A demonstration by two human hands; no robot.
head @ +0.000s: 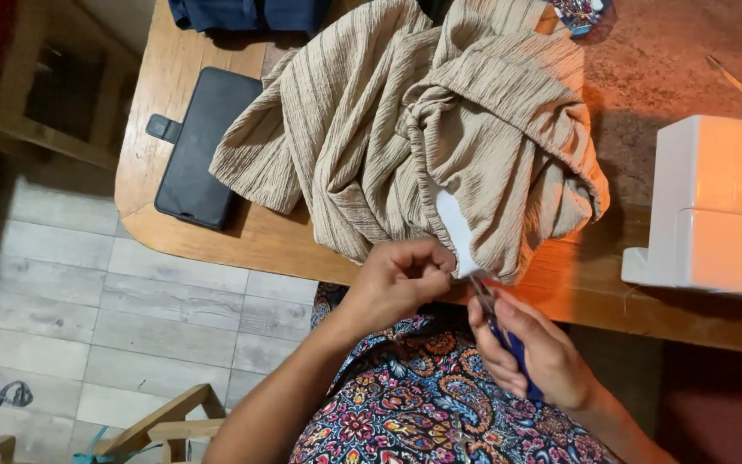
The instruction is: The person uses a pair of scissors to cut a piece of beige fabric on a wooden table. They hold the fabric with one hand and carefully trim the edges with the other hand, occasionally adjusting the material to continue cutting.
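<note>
We pinched the beige cloth (440, 129) at the desk (208, 232) edge with our closed left hand (401, 279), while our right hand (530, 348) gripped blue snips (498, 322) beside it.

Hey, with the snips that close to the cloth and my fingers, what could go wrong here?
1. The snips in the right hand point at the spot the left hand pinches, so a slip might nick a fingertip.
2. The beige cloth bunches around the white strip; the blades could catch a fold you did not mean to cut.
3. Much of the cloth hangs over the table edge, so it may slide and tug the seam.
</note>
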